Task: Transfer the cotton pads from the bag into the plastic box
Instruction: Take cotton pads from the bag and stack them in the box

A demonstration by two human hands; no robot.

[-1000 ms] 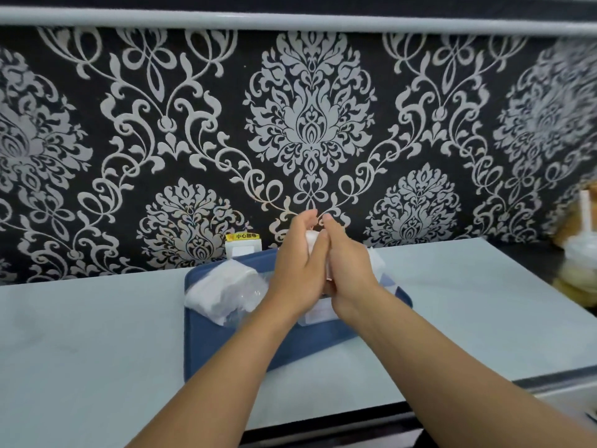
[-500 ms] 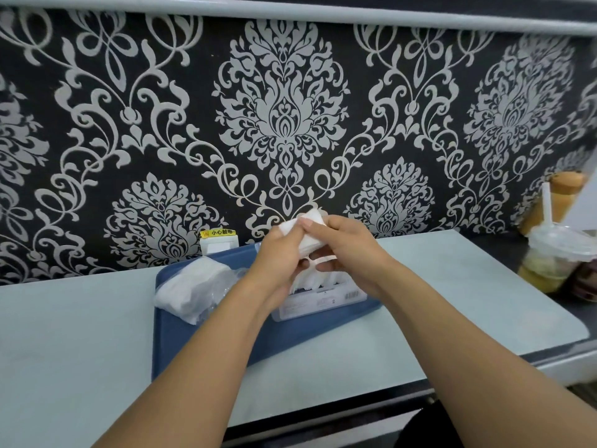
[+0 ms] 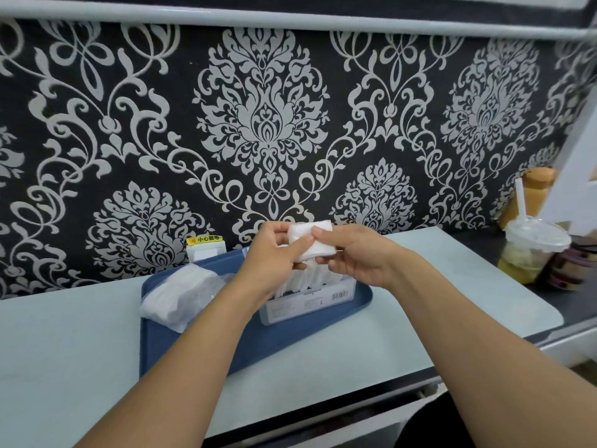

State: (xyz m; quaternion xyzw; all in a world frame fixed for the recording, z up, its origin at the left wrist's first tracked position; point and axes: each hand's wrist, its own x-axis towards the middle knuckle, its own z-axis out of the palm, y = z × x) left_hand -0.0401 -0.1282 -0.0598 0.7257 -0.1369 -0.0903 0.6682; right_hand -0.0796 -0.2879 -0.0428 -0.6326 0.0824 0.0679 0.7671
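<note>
Hands (image 3: 274, 250) (image 3: 355, 253) still pinching cotton pads (image 3: 311, 239), now lower, nearer plastic box (image 3: 307, 305)

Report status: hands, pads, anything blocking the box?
Left hand and right hand grip white cotton pad stack above clear plastic box, already part-filled. Clear plastic bag on blue tray. Nothing blocking.

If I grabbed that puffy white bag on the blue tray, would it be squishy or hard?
Probably squishy: the bag looks crumpled and slumped on the blue tray. It likely weighs little, since it seems to hold soft white pads. Its clear film might feel a bit slippery.
</note>
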